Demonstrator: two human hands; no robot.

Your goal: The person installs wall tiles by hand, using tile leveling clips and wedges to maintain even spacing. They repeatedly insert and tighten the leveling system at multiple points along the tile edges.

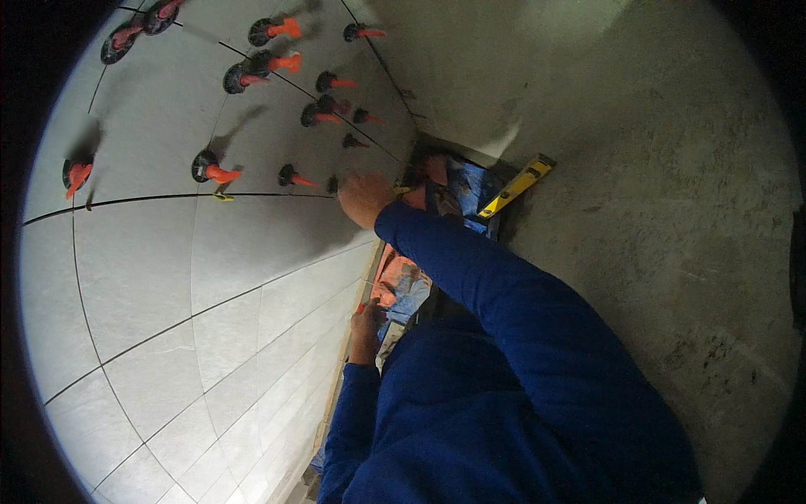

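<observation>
My right hand reaches up to the pale tiled wall, with its fingers curled at a seam. They close over a tile leveling clip; only its black disc shows, and the hand covers the rest. Lower down, beside the wall's bottom edge, my left hand is closed around a small red piece, mostly hidden by the fingers. More tile leveling clips, black discs with red-orange handles, stick out along the seams of the upper tiles.
A yellow spirit level leans at the right of a blue plastic sheet or bag in the corner. Orange crumpled material lies along the wall's foot. A rough grey cement wall rises on the right.
</observation>
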